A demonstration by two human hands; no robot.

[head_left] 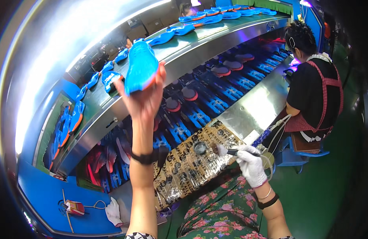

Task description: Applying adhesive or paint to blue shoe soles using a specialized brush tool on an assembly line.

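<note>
Raised over the edge of the upper belt, my bare left hand [146,102] grips a bright blue shoe sole [141,65] by its lower end, thumb on one side and fingers on the other. An orange rim shows along the sole's edge. My right hand [251,165], in a white glove, is closed around a brush [233,152] with a dark handle. Its pale bristles point left, above a work surface [178,177] covered in printed brown tape. A small round dish [200,148] sits on that surface, left of the bristles; its contents are unclear.
Blue soles [162,38] line the upper metal belt [208,34]. On the lower rack [210,89] lie dark shoe uppers and blue pieces. At the right a co-worker [315,87] sits on a blue stool [289,153]. A white glove [113,212] and red box [75,208] are at lower left.
</note>
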